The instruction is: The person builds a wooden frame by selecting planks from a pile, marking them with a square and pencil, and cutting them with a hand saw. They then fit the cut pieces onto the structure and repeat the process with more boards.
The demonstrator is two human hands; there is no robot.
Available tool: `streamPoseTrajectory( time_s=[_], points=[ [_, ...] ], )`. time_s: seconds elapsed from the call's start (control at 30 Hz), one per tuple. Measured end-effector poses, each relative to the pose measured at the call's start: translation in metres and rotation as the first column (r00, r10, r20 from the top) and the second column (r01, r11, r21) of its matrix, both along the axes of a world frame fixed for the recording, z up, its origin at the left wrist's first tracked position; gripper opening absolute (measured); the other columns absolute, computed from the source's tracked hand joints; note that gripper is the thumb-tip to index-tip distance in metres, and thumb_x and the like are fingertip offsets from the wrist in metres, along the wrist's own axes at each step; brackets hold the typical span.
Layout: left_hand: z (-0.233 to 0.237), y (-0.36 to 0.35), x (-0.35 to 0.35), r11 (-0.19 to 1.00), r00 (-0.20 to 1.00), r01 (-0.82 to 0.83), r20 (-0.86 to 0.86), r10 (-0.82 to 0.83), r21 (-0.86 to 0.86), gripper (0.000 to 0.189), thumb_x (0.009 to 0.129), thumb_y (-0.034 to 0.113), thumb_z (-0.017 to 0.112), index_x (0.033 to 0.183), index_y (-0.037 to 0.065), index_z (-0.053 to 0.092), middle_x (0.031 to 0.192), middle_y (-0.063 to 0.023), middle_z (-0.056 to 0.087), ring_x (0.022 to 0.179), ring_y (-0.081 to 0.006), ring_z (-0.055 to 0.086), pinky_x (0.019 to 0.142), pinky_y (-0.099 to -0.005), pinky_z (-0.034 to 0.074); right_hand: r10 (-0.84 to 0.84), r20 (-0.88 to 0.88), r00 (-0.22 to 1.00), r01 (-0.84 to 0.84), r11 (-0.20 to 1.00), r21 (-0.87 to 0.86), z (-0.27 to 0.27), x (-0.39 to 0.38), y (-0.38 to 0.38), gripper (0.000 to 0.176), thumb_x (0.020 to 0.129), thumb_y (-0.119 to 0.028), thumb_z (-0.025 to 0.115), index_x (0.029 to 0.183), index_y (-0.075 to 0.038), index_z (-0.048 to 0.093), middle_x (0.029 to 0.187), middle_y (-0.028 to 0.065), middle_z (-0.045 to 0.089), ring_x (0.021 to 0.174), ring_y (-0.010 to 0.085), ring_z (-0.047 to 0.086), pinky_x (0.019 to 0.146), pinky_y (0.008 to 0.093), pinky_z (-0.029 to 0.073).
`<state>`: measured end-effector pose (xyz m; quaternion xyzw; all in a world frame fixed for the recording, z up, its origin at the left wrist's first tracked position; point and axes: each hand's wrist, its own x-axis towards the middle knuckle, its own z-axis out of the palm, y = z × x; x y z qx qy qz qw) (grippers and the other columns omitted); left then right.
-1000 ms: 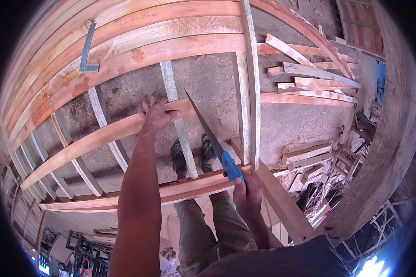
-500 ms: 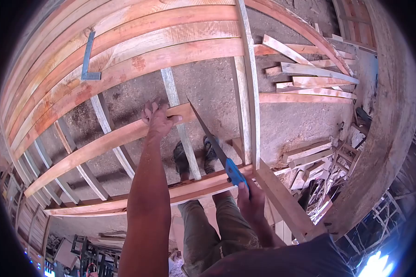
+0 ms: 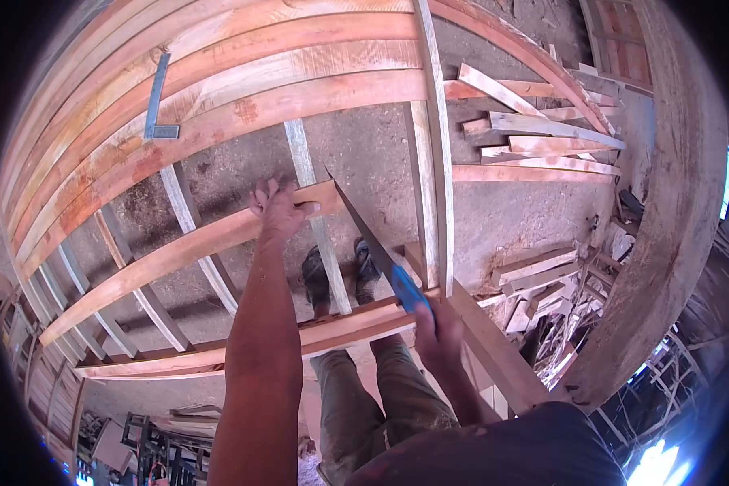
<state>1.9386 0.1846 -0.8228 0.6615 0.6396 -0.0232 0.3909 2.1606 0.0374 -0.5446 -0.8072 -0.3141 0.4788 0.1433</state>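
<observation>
Near the middle, my left hand is closed over a long wooden board, close to its right end. The board lies across several pale crosspieces. My right hand, lower right of it, is wrapped round the blue handle of a handsaw. The saw's blade slants up and left, its edge against or just beside the board's right end; whether it touches the wood cannot be made out. Both feet show below, between the frame pieces.
A metal try square lies on parallel planks at the upper left. An upright narrow timber stands right of centre. Loose board pieces lie at the upper right, offcuts below them. A thick beam curves along the right.
My right hand and the saw have shifted slightly, the handle now a little lower and blurred. My left hand stays on the board.
</observation>
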Motion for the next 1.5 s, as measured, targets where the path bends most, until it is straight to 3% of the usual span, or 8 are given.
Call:
streamPoseTrajectory(
  time_s=[0.1, 0.27, 0.53, 0.77, 1.07, 1.3, 1.43, 1.5],
  points=[
    [0.01, 0.012, 0.001, 0.991, 1.0, -0.016, 0.008, 0.018, -0.134, 0.06, 0.075, 0.052, 0.086, 0.115, 0.01, 0.069, 0.145, -0.0213, 0.054, 0.146, -0.0447, 0.026, 0.12, -0.0564, 0.008, 0.01, 0.043, 0.999, -0.008, 0.999, -0.032, -0.009, -0.001, 0.013, 0.039, 0.108, -0.031, 0.055, 0.123, 0.002, 0.068, 0.077, 0.0121, 0.069, 0.068, 0.0174, 0.066, 0.063, 0.0359, 0.051],
    [0.011, 0.013, 0.0, 0.982, 1.0, -0.001, -0.023, -0.003, -0.189, 0.071, 0.073, 0.053, 0.087, 0.13, 0.013, 0.07, 0.165, -0.0149, 0.035, 0.156, -0.0412, 0.011, 0.122, -0.0593, 0.003, 0.18, 0.162, 0.97, -0.213, 0.952, 0.218, -0.184, -0.023, 0.115, 0.039, 0.107, -0.034, 0.055, 0.106, 0.002, 0.07, 0.07, 0.022, 0.064, 0.065, 0.0354, 0.068, 0.06, 0.043, 0.05],
    [0.007, 0.013, -0.001, 0.987, 0.999, -0.014, 0.043, 0.021, -0.157, 0.057, 0.075, 0.05, 0.087, 0.113, 0.01, 0.071, 0.137, -0.0244, 0.057, 0.14, -0.042, 0.033, 0.115, -0.0547, 0.014, 0.002, 0.072, 0.997, -0.011, 0.991, 0.131, -0.017, -0.002, 0.014, 0.038, 0.107, -0.03, 0.055, 0.11, 0.003, 0.072, 0.065, 0.0116, 0.059, 0.061, 0.0163, 0.058, 0.058, 0.0365, 0.045],
    [0.011, 0.007, 0.0, 0.998, 1.0, -0.021, 0.001, 0.022, -0.059, 0.057, 0.075, 0.051, 0.087, 0.114, 0.013, 0.071, 0.15, -0.0199, 0.05, 0.142, -0.0403, 0.033, 0.116, -0.0557, 0.013, 0.133, 0.122, 0.984, -0.155, 0.968, 0.199, -0.172, -0.023, 0.096, 0.043, 0.107, -0.039, 0.053, 0.104, 0.001, 0.07, 0.071, 0.0225, 0.064, 0.066, 0.0357, 0.069, 0.062, 0.0459, 0.051],
    [0.004, 0.011, -0.001, 0.99, 1.0, -0.017, -0.006, 0.017, -0.141, 0.06, 0.075, 0.052, 0.086, 0.118, 0.013, 0.07, 0.149, -0.0196, 0.051, 0.147, -0.0461, 0.026, 0.12, -0.0572, 0.009, -0.021, 0.1, 0.995, 0.012, 0.996, 0.091, 0.007, -0.005, -0.005, 0.034, 0.106, -0.028, 0.059, 0.102, 0.003, 0.07, 0.06, 0.0068, 0.055, 0.058, 0.0158, 0.057, 0.054, 0.0374, 0.043],
    [0.004, 0.011, -0.002, 0.994, 1.0, -0.011, -0.024, 0.009, -0.107, 0.063, 0.074, 0.052, 0.086, 0.12, 0.013, 0.07, 0.153, -0.0172, 0.047, 0.149, -0.0434, 0.023, 0.12, -0.0569, 0.008, 0.133, 0.092, 0.987, -0.145, 0.979, 0.143, -0.155, -0.031, 0.102, 0.039, 0.107, -0.034, 0.055, 0.098, 0.001, 0.07, 0.071, 0.0229, 0.064, 0.068, 0.0392, 0.068, 0.061, 0.0458, 0.05],
    [0.017, 0.017, 0.001, 0.977, 1.0, -0.011, -0.004, 0.01, -0.212, 0.069, 0.074, 0.054, 0.086, 0.125, 0.01, 0.069, 0.163, -0.0188, 0.037, 0.155, -0.044, 0.014, 0.122, -0.0609, 0.003, 0.133, 0.094, 0.987, -0.145, 0.981, 0.132, -0.111, -0.015, 0.059, 0.047, 0.108, -0.039, 0.053, 0.103, 0.005, 0.07, 0.063, 0.0147, 0.059, 0.056, 0.0201, 0.059, 0.054, 0.0387, 0.044],
    [0.013, 0.021, 0.0, 0.987, 1.0, -0.003, -0.007, 0.001, -0.16, 0.069, 0.074, 0.053, 0.086, 0.125, 0.01, 0.07, 0.163, -0.0184, 0.037, 0.155, -0.0436, 0.014, 0.122, -0.0612, 0.003, 0.062, 0.075, 0.995, -0.065, 0.997, 0.036, -0.04, 0.0, 0.002, 0.039, 0.107, -0.032, 0.055, 0.116, 0.003, 0.07, 0.073, 0.0181, 0.068, 0.066, 0.0303, 0.07, 0.063, 0.0439, 0.052]
  ],
)
